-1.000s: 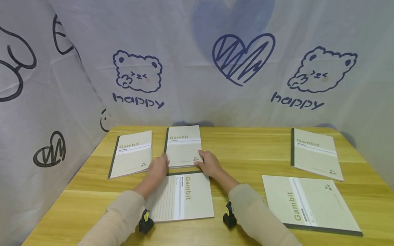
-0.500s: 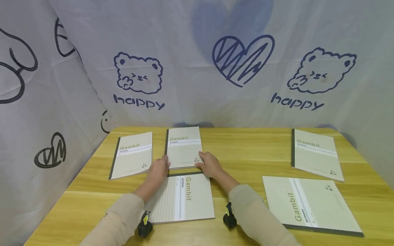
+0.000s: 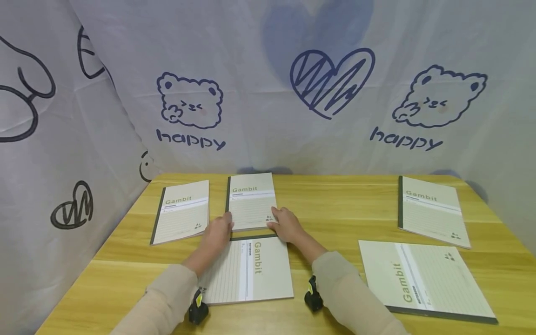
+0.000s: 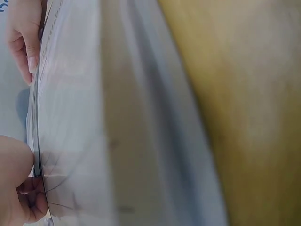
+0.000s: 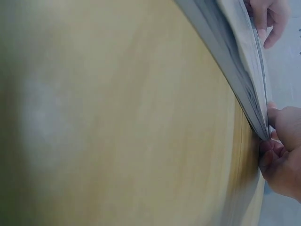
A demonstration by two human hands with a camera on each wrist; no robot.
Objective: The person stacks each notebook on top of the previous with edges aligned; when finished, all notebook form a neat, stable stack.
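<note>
L hand (image 3: 215, 233) pinches mid-back nb (image 3: 252, 202) at near L corner; R hand (image 3: 288, 225) pinches near R corner, thumb on top. Both hands' fingers curled. Mid-back nb is just beyond mid-front nb (image 3: 270, 272).

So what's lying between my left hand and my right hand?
The lower part of the Gambit notebook that the left hand and right hand hold, as the head view shows.
</note>
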